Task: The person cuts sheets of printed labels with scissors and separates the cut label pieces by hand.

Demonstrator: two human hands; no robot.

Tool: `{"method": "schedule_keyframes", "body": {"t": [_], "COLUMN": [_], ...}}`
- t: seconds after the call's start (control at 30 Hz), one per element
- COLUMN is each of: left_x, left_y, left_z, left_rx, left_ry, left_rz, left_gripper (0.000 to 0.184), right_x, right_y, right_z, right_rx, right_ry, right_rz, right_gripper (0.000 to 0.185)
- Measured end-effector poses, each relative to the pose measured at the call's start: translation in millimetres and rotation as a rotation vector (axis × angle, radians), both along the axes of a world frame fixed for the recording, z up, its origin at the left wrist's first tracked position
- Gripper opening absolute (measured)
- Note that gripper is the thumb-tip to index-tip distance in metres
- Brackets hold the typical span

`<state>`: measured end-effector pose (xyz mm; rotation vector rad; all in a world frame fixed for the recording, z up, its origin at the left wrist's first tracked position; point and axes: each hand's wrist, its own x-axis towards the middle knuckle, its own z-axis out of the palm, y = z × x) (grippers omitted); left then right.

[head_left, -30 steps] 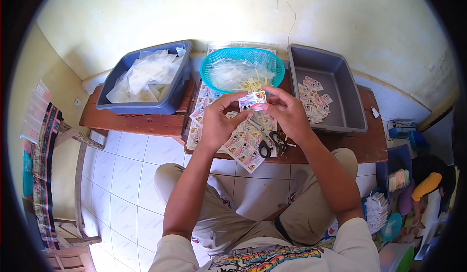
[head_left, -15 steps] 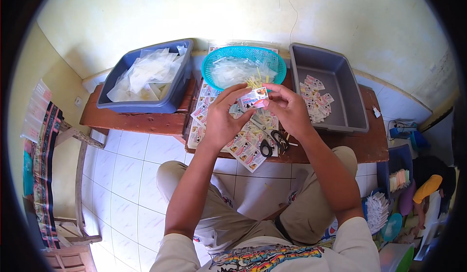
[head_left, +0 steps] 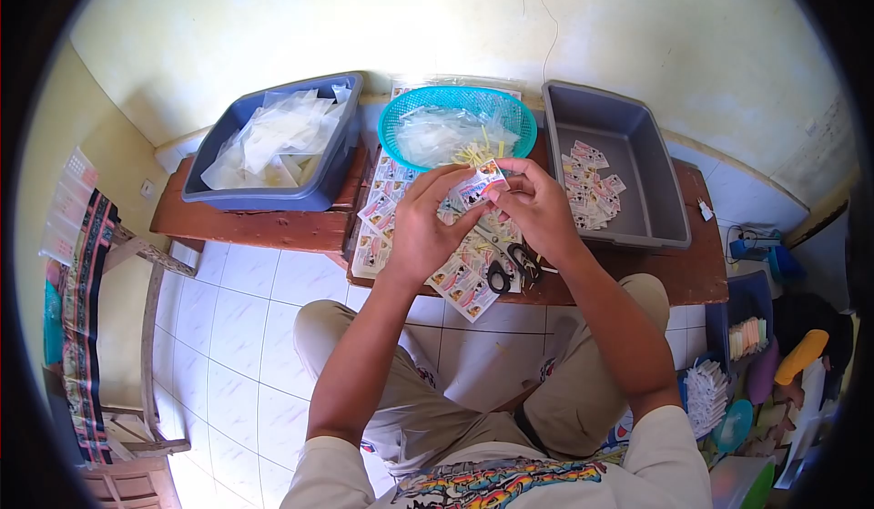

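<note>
A small printed label (head_left: 482,185) is held up in front of me between both hands. The fingertips of my left hand (head_left: 426,222) close on its left side, and those of my right hand (head_left: 539,207) pinch its right side. Below them, black-handled scissors (head_left: 499,275) lie on printed label sheets (head_left: 462,290), partly covered by my hands. Just beyond my fingers stands a turquoise basket (head_left: 393,150) with clear plastic pouches (head_left: 443,136) and thin yellowish strips (head_left: 475,152) at its near side.
On the wooden bench (head_left: 273,227), a blue-grey tub (head_left: 264,201) with translucent bags stands at the left. The grey tray (head_left: 655,172) at the right has a pile of cut labels (head_left: 592,190) along its left side. Another person's yellow sleeve (head_left: 801,356) shows at far right.
The label in my fingers has tilted, its right end rising. Both hands shifted only slightly. At far right, the other person's sleeve and arm have moved.
</note>
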<state>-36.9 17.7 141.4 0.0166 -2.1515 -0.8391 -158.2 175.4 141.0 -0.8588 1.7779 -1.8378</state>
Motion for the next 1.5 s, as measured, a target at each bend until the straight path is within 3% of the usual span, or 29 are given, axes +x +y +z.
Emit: {"method": "schedule_keyframes", "body": {"t": [0.1, 0.27, 0.4, 0.57, 0.67, 0.87, 1.23, 1.5], "left_x": [1.2, 0.0, -2.0, -7.4, -10.0, -12.9, -14.1, -11.4], "left_y": [2.6, -2.8, -1.9, 4.5, 5.0, 12.4, 15.3, 15.1], "left_z": [4.9, 2.1, -0.6, -14.6, -16.4, -10.7, -15.0, -15.4], "left_rx": [-0.012, 0.089, 0.128, 0.668, 0.836, 0.589, 0.488, 0.539], "left_ry": [0.026, -0.015, -0.039, -0.036, -0.061, -0.060, -0.048, -0.145], "left_rz": [-0.027, -0.089, -0.097, -0.208, -0.246, -0.150, -0.113, -0.112], "left_gripper": [0.053, 0.028, 0.021, 0.020, 0.020, 0.020, 0.026, 0.026], "right_x": [-2.9, -11.4, -15.6, -11.9, -9.2, -11.4, -10.6, -12.2], "right_y": [-0.4, 3.0, 2.0, -2.9, -5.1, -0.6, 4.4, 11.8], "right_z": [0.1, -3.1, -1.6, -1.8, -3.5, 3.1, 5.6, -0.5], "right_rx": [0.002, -0.020, 0.062, -0.003, -0.059, -0.056, 0.017, 0.014], "right_ry": [0.006, 0.026, 0.115, 0.070, 0.016, 0.023, 0.117, 0.128], "right_rz": [-0.031, -0.064, -0.071, -0.077, -0.063, -0.112, -0.107, -0.080], "right_gripper": [0.041, 0.033, 0.033, 0.040, 0.041, 0.042, 0.029, 0.033]}}
